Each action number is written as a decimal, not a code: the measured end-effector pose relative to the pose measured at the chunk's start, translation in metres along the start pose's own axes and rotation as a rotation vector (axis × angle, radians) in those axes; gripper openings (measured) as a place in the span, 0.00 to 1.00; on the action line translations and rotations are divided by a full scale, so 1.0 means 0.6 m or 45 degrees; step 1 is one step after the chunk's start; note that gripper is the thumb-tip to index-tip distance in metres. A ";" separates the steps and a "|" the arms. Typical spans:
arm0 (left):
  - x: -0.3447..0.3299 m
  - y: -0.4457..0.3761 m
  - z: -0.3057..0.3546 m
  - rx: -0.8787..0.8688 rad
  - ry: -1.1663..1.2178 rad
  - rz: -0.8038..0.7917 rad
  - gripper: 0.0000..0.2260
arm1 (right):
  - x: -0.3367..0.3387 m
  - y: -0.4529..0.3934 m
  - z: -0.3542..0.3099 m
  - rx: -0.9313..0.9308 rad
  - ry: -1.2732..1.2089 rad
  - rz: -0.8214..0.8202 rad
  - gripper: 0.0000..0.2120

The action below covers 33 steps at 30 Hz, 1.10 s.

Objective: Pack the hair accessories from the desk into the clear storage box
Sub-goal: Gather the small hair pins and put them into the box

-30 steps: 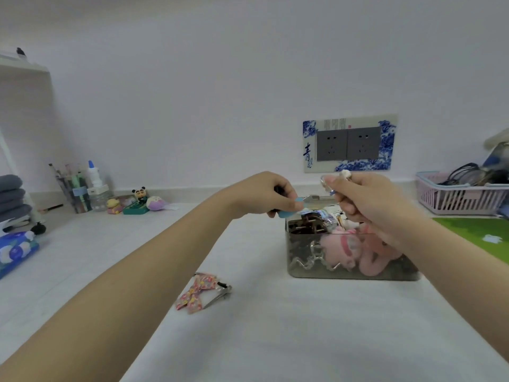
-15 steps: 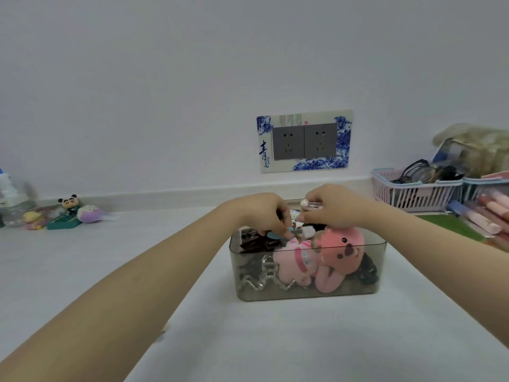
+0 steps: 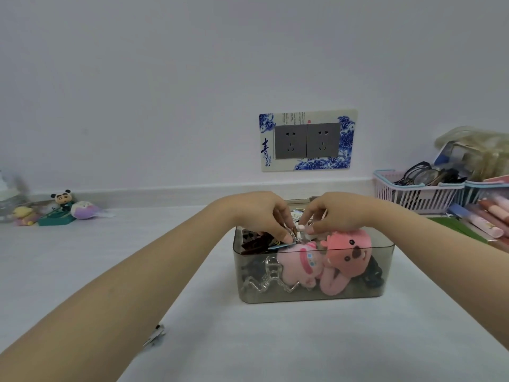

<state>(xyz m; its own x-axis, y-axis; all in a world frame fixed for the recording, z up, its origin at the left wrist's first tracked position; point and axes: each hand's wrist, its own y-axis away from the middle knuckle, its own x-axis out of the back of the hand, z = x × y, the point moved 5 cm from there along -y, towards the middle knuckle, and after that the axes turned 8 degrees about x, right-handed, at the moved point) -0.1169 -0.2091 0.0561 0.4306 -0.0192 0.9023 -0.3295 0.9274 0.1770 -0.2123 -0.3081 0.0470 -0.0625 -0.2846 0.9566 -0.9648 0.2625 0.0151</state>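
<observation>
I pinch a small metal hair clip (image 3: 292, 235) between my left hand (image 3: 264, 213) and right hand (image 3: 334, 213), fingers curled, over the clear storage box (image 3: 314, 295); its axis is unclear. Box sits on the white desk (image 3: 275, 340), below the wall socket (image 3: 307, 140). My hands have sunk lower into the box than before.

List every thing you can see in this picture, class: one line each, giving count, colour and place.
storage box: 1, clear smoky, desk centre
plush toy: 1, pink, inside box
claw clip: 1, transparent, inside box
hair clip: 1, silver, over box, between both hands
clip: 1, metal, desk beside left forearm
figurines: several, mixed, far left
baskets: 2, pink and blue, right
sockets: 2, grey, wall
left hand: pinching
right hand: pinching
</observation>
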 end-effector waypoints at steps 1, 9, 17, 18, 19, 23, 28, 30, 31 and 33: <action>0.000 0.002 -0.002 0.004 -0.046 0.010 0.15 | 0.000 0.001 0.000 -0.004 0.006 0.004 0.10; 0.025 0.078 -0.009 -0.033 0.137 0.281 0.08 | 0.015 0.041 -0.078 0.106 -0.002 0.387 0.08; 0.016 0.236 -0.078 -0.047 0.234 0.622 0.03 | -0.052 0.081 -0.222 0.320 -0.238 0.589 0.06; 0.010 0.258 -0.093 -0.027 0.225 0.663 0.04 | -0.066 0.078 -0.240 0.348 -0.257 0.587 0.06; 0.003 0.274 -0.108 -0.005 0.213 0.695 0.04 | -0.078 0.073 -0.254 0.370 -0.266 0.584 0.06; -0.031 0.340 -0.190 0.185 0.102 0.724 0.08 | -0.144 0.050 -0.314 0.454 -0.272 0.460 0.09; -0.077 0.377 -0.273 0.416 0.014 0.591 0.18 | -0.215 0.013 -0.355 0.474 -0.258 0.282 0.19; -0.090 0.383 -0.294 0.493 -0.030 0.500 0.23 | -0.236 0.000 -0.365 0.494 -0.228 0.194 0.25; -0.096 0.389 -0.310 0.531 -0.033 0.462 0.26 | -0.249 -0.012 -0.376 0.509 -0.210 0.141 0.28; -0.106 0.392 -0.318 0.570 -0.011 0.406 0.30 | -0.261 -0.019 -0.376 0.532 -0.182 0.084 0.32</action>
<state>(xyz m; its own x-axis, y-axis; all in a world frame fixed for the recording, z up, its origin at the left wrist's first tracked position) -0.0617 0.0817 -0.0348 0.2447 0.2317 0.9415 -0.7684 0.6385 0.0426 -0.1340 -0.0587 -0.0375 -0.1337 -0.4122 0.9012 -0.9762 -0.1020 -0.1915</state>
